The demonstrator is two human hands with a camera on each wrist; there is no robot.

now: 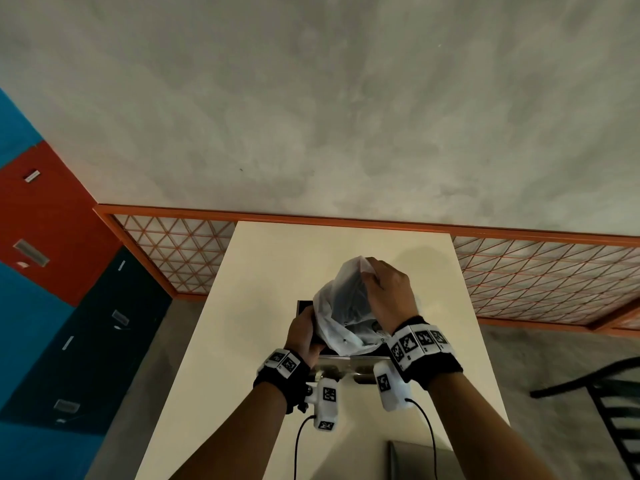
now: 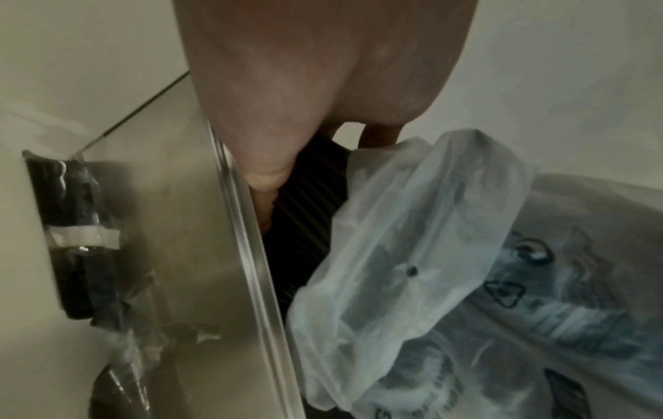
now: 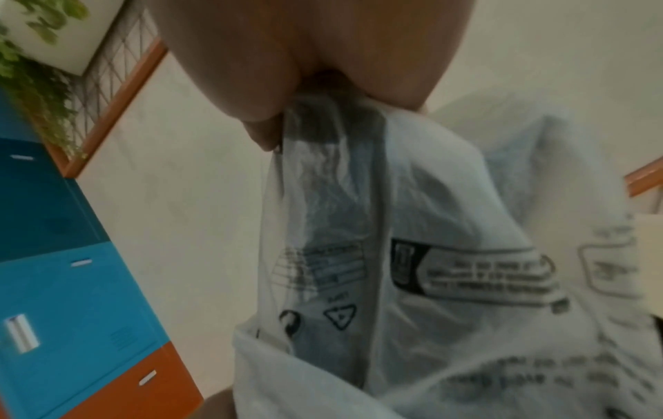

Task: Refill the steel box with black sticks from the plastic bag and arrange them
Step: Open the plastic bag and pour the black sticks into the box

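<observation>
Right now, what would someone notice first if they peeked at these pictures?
First, the crinkly white bag in the middle of the table, pinched at its top by the right hand. Next, the shiny steel box under the bag, where the left hand grips a bunch of black sticks at the bag's lower end. Off to the left stand bright blue and red lockers.

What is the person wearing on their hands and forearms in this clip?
Both forearms are bare, with no sleeves or gloves. The left hand and right hand each have a black wrist strap ringed with white square tiles bearing black fiducial patterns. A white camera housing with a thin black cable hangs below each wrist.
</observation>
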